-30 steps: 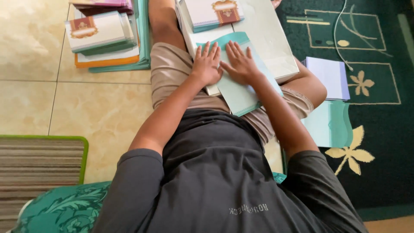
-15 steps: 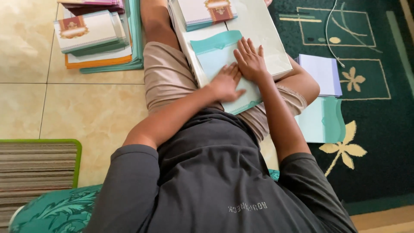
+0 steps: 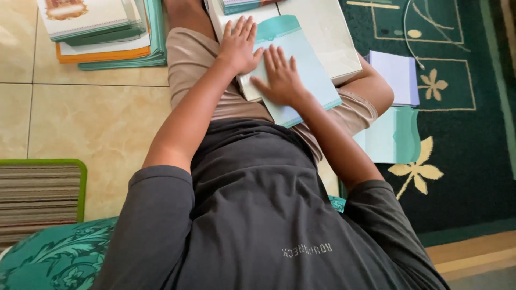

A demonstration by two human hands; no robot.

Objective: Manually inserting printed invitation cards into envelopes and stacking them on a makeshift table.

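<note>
Teal envelope (image 3: 301, 59) lies under both hands' spread fingers (image 3: 279, 62), seemingly pressed flat.

The person sits with both arms stretched forward over the lap, bare from the short dark sleeves down. The left arm runs long and nearly straight, elbow only slightly bent, and ends in the left hand (image 3: 240, 45), lying flat, palm down, fingers spread and pointing far. The right arm bends more at the elbow and angles in from the right. The right hand (image 3: 281, 78) also lies flat, palm down, fingers fanned, just beside the left hand, a little nearer.
</note>
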